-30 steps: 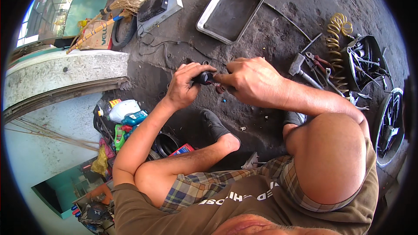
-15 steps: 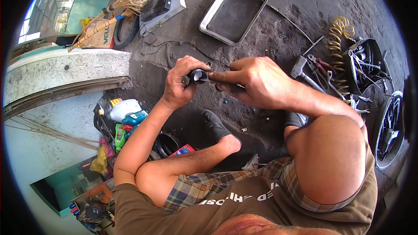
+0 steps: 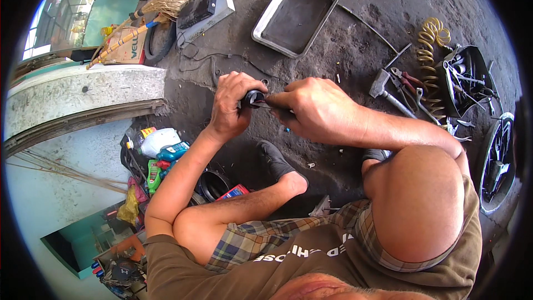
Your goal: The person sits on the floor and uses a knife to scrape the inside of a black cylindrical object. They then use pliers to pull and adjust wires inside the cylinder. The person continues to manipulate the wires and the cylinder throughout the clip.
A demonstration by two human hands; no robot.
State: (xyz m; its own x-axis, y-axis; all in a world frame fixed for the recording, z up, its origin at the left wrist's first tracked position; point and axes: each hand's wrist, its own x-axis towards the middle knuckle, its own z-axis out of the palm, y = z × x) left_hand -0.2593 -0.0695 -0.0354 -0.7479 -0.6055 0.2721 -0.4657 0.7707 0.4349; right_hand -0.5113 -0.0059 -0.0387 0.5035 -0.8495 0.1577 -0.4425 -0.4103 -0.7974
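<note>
A short black cylinder (image 3: 254, 100) with its open end tilted up is gripped by my left hand (image 3: 230, 103), fingers curled round it. My right hand (image 3: 316, 108) is closed on a thin metal tool (image 3: 265, 104), whose tip is at the mouth of the cylinder; most of this tool is hidden by the fingers. A small ring-like part (image 3: 265, 81) lies beyond the cylinder on the dark, grimy floor.
Metal tray (image 3: 269, 11) ahead; grey box (image 3: 222, 11) and straw brooms (image 3: 166, 3) upper left; hammer (image 3: 380, 82), pliers (image 3: 408, 78), coiled yellow hose (image 3: 430, 36) and black tool bin (image 3: 466, 83) right; bottles (image 3: 166, 150) beside my left leg; my sandalled foot (image 3: 272, 158) below.
Over the last second the cylinder has tilted so its open end faces up. My right hand has shifted slightly downward, and the reddish part seen under it earlier is largely hidden.
</note>
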